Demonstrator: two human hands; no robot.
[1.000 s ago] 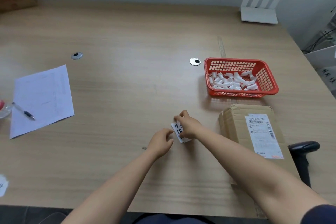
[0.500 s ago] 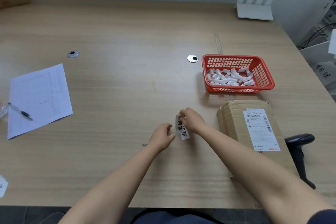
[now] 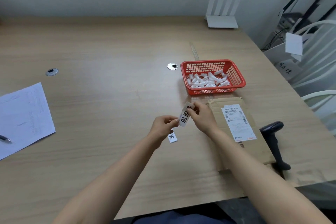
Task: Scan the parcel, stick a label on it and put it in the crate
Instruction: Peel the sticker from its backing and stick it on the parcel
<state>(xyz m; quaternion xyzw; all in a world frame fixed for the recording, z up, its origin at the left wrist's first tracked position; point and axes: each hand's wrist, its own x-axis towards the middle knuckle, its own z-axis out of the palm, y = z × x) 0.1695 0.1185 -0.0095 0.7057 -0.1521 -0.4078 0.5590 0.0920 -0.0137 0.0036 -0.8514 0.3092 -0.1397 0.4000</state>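
A flat brown cardboard parcel (image 3: pixel 254 143) with a white shipping label lies on the table at the right. Just left of it, above the table, both hands hold a small white label (image 3: pixel 184 116) with black characters. My right hand (image 3: pixel 202 118) pinches its upper end and my left hand (image 3: pixel 163 126) pinches its lower end. A second small white piece (image 3: pixel 173 138), also printed, hangs or lies under my left hand. A black handheld scanner (image 3: pixel 274 142) lies on the parcel's right edge.
A red plastic basket (image 3: pixel 236 76) with several curled white paper strips stands behind the parcel. A sheet of paper (image 3: pixel 23 118) and a pen (image 3: pixel 5 139) lie at the left. A white router (image 3: pixel 222 21) stands at the back; white crates (image 3: pixel 318 56) are off the table's right.
The hands have lifted the label off the table and pulled it apart from a smaller white piece, which now sits below my left hand. The camera view has shifted right.
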